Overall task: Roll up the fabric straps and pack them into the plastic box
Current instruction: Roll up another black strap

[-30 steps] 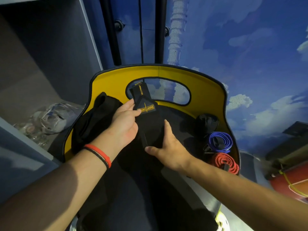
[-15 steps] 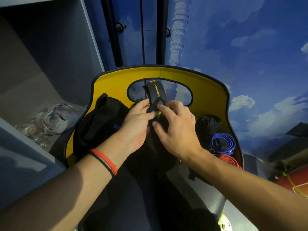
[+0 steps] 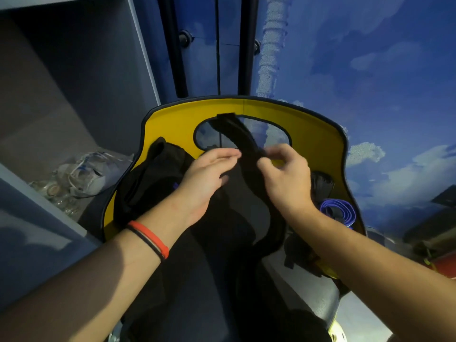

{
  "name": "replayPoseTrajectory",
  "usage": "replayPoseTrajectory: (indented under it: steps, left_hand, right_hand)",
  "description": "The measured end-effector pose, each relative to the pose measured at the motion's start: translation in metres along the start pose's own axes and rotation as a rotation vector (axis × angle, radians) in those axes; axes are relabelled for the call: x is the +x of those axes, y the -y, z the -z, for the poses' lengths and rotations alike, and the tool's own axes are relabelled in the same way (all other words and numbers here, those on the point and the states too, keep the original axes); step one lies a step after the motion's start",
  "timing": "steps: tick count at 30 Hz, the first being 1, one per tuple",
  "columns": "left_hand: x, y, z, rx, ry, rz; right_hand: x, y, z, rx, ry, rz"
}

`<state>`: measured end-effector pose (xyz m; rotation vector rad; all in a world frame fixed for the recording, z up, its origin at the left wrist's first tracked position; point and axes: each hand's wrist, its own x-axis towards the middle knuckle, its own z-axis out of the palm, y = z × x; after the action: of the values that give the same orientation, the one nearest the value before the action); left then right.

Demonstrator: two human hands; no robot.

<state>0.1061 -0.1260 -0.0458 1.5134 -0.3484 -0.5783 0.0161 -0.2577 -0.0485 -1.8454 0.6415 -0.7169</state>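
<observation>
A long black fabric strap rises over the oval cut-out of a yellow chair back. The strap's lower part loops down across the dark seat. My right hand pinches the strap with curled fingers just below the cut-out. My left hand is beside it, fingers straight, with the tips at the strap's left edge. On the seat's right side lie a rolled blue strap and a dark rolled strap. No plastic box is in view.
A heap of black fabric lies on the left of the seat. A clear plastic bag of small items sits on a grey shelf to the left. A red object shows at the right edge. Behind is a blue cloud-painted wall.
My right hand went from the seat up to the strap and now pinches it. The strap's free end swung up and right; its yellow logo no longer shows.
</observation>
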Motion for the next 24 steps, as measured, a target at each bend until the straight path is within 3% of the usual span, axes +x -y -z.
replayPoseTrajectory:
  steps: [3,5,8,14,19,21,24]
  left_hand:
    - [0.004,0.001,0.006,0.134,-0.119,-0.07]
    - [0.002,-0.002,0.008,0.159,-0.096,-0.062]
    - [0.0,-0.001,0.003,0.221,-0.117,-0.115]
    - [0.001,0.01,-0.006,0.283,-0.163,-0.158]
    - [0.007,0.006,-0.005,0.202,-0.245,-0.153]
    - [0.008,0.003,-0.004,0.187,-0.28,-0.173]
    - [0.009,0.006,-0.006,0.199,-0.25,-0.211]
  right_hand:
    - [0.007,0.004,0.006,0.274,0.024,-0.207]
    - [0.008,0.009,0.008,0.501,0.088,-0.347]
    - [0.009,0.009,0.008,0.62,0.14,-0.385]
    - [0.016,-0.007,0.003,0.358,0.126,-0.168]
    - [0.02,-0.016,0.005,0.154,0.081,-0.057]
    - [0.023,-0.02,0.007,0.021,0.038,-0.045]
    - [0.025,-0.021,0.011,0.024,0.048,-0.071]
